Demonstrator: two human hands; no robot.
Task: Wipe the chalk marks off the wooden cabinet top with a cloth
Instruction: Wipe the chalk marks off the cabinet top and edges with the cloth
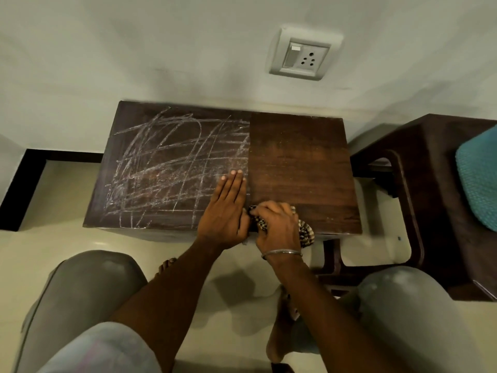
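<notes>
Right then: around your worktop (304, 157) stood a dark wooden stool (435, 200) just to the right, with a teal cushion (481, 179) on it that the frame edge cut off. A switch-and-socket plate (302, 56) sat on the wall (134, 49) behind. Your knees filled the bottom of the view, bare toes showing on the pale floor (53, 200) between them.

Chalk marks (174, 162) covered the left part of the top; the right part was bare wood. Your left hand (228, 208) lay flat, fingers together, along the line between the two. Your right hand's (277, 224) grip was bunched around the cloth (306, 232) at the near edge, beside the left hand. Most of that patterned cloth was hidden under the fingers. No writing could be read anywhere.
</notes>
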